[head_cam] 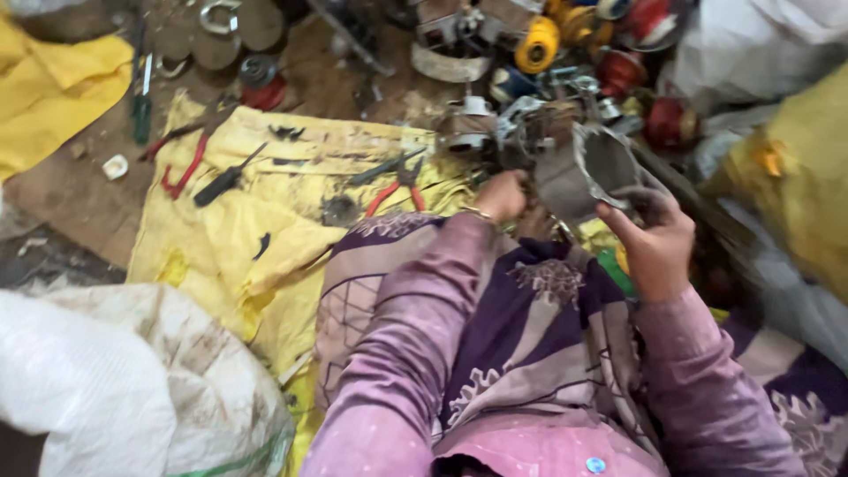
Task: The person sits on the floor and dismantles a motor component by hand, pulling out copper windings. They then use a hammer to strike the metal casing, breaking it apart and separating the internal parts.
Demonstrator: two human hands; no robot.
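I hold a grey metal housing (pixel 587 168), a short hollow cylinder, above my lap. My right hand (pixel 655 237) grips its open rim from the right, thumb on the edge. My left hand (pixel 502 196) is closed at the housing's left end, fingers tucked against it; what it pinches there is hidden. Both sleeves are pink, and a purple patterned cloth (pixel 530 300) covers my knees.
A yellow sack sheet (pixel 230 238) lies on the ground with red-handled pliers (pixel 395 187), a black screwdriver (pixel 225 179) and another red pair of pliers (pixel 185 166). Behind is a heap of motor parts (pixel 565 44). A white sack (pixel 124 389) sits front left.
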